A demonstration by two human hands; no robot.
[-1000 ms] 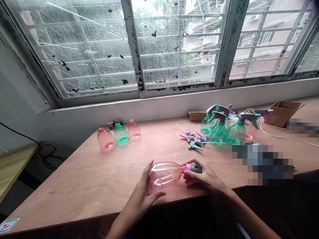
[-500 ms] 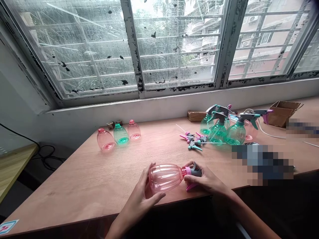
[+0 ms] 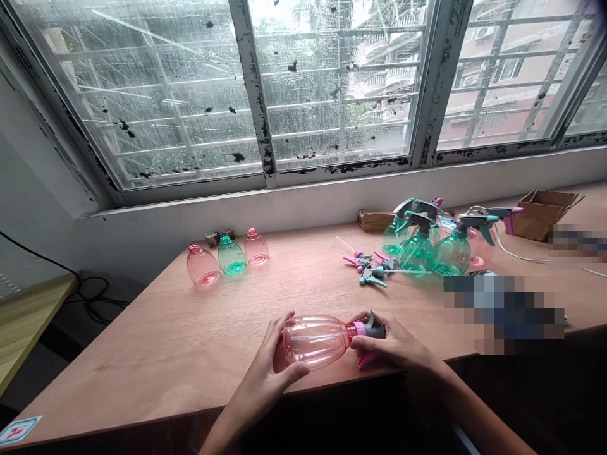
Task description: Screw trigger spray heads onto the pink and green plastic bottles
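A clear pink spray bottle point(image 3: 315, 341) lies on its side near the front edge of the wooden table point(image 3: 199, 335). My left hand point(image 3: 270, 373) cups its base end, fingers wrapped round the body. My right hand point(image 3: 393, 344) is closed on the grey and pink trigger sprayer head point(image 3: 372, 328) at the bottle's neck. Both hands hold the bottle just above the table surface.
Three capless bottles point(image 3: 230, 256), two pink and one green, stand at the back left. Loose sprayer heads point(image 3: 370, 268) lie mid-right. Several assembled green and pink spray bottles point(image 3: 431, 246) cluster at the right, with cardboard boxes point(image 3: 540, 212) behind. A window runs along the back.
The bottle and both hands have shifted only slightly; my right hand's fingers have turned a little on the sprayer head. The view has moved a touch.
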